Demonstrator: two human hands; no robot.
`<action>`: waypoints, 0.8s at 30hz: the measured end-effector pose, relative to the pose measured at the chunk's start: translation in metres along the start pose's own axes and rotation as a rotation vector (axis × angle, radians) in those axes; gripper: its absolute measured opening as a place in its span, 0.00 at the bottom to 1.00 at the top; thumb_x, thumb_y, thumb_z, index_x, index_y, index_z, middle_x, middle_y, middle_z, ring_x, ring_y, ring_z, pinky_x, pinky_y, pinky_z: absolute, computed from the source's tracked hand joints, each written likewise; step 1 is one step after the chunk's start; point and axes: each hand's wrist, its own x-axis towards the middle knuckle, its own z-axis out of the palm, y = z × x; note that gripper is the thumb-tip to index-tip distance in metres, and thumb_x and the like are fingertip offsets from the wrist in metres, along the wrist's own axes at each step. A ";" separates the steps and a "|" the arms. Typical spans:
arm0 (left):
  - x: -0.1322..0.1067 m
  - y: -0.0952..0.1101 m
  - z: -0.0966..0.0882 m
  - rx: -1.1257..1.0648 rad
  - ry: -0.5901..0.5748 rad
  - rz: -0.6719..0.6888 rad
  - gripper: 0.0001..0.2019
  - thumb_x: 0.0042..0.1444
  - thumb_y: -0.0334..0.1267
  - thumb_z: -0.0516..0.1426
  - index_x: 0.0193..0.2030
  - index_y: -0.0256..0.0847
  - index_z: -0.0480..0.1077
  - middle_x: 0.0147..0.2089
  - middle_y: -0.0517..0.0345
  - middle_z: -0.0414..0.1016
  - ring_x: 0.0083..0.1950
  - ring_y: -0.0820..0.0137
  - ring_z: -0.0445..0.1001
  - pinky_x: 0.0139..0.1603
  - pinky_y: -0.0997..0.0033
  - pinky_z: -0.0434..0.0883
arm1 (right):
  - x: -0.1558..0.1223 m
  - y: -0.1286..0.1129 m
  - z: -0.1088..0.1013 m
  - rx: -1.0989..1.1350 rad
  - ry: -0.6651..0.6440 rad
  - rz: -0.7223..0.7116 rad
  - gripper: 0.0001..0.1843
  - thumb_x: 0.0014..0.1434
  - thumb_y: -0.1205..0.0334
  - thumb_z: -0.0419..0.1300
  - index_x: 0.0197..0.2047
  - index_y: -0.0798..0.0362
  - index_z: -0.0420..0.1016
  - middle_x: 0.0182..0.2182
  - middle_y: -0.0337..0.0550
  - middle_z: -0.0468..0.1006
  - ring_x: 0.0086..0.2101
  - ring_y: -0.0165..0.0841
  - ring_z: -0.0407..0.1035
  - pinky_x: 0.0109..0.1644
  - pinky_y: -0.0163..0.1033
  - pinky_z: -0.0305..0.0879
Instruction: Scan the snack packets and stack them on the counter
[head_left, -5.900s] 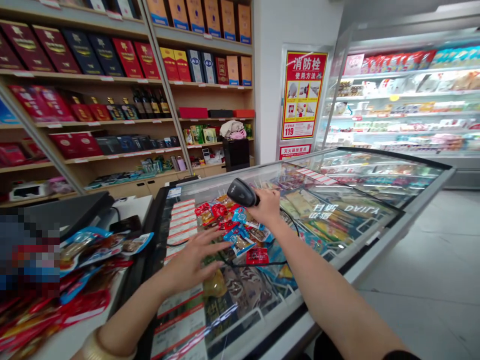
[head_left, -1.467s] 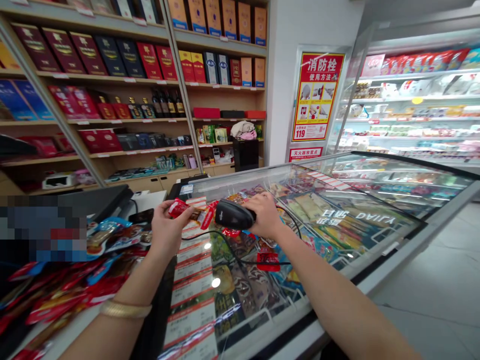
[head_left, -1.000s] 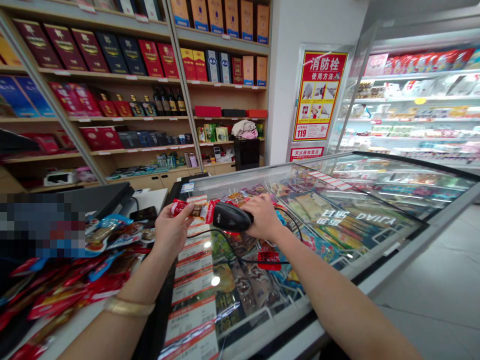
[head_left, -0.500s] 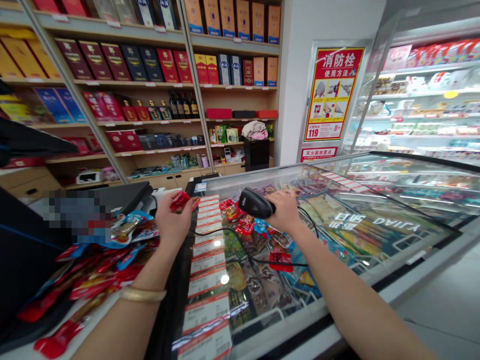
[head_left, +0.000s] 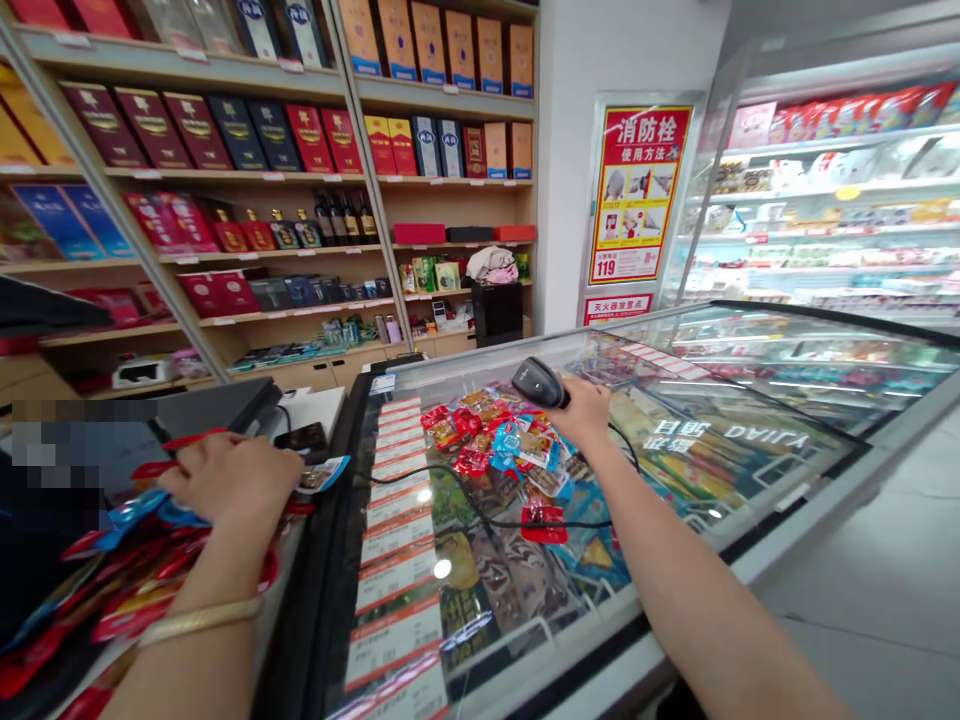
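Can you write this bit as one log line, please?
left hand: at packet pile, grip unclear | right hand: holding scanner | freezer top: red and blue packets, black cable

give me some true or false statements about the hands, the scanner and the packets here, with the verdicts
1. The right hand holds a black scanner. True.
2. The other hand grips the cable. False: the left hand is over the heap of packets at the left.
3. A black cable runs across the glass top. True.
4. Every packet on the glass top is red. False: blue packets lie there too.
5. The bracelet is on the right arm. False: the gold-coloured bracelet is on the left.
6. A red and yellow poster is up beyond the glass top. True.
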 end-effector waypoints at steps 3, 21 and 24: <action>-0.008 0.014 -0.003 -0.025 0.085 0.130 0.13 0.50 0.41 0.58 0.39 0.36 0.76 0.55 0.31 0.72 0.62 0.27 0.63 0.54 0.25 0.61 | 0.002 0.000 -0.002 -0.004 -0.004 0.025 0.11 0.52 0.54 0.66 0.38 0.48 0.82 0.39 0.46 0.84 0.45 0.43 0.73 0.47 0.43 0.51; -0.112 0.173 0.062 -0.212 -0.434 1.302 0.33 0.54 0.24 0.50 0.68 0.36 0.66 0.67 0.44 0.72 0.73 0.57 0.62 0.72 0.48 0.60 | 0.008 -0.002 -0.008 0.021 -0.031 0.057 0.15 0.54 0.49 0.67 0.41 0.48 0.81 0.40 0.46 0.83 0.49 0.44 0.71 0.52 0.46 0.52; -0.111 0.173 0.064 -0.259 -0.440 1.291 0.31 0.53 0.24 0.51 0.64 0.39 0.71 0.62 0.45 0.77 0.70 0.56 0.67 0.71 0.45 0.60 | 0.007 -0.003 -0.007 0.015 -0.036 0.046 0.15 0.54 0.48 0.66 0.41 0.48 0.81 0.39 0.46 0.83 0.49 0.43 0.71 0.52 0.46 0.52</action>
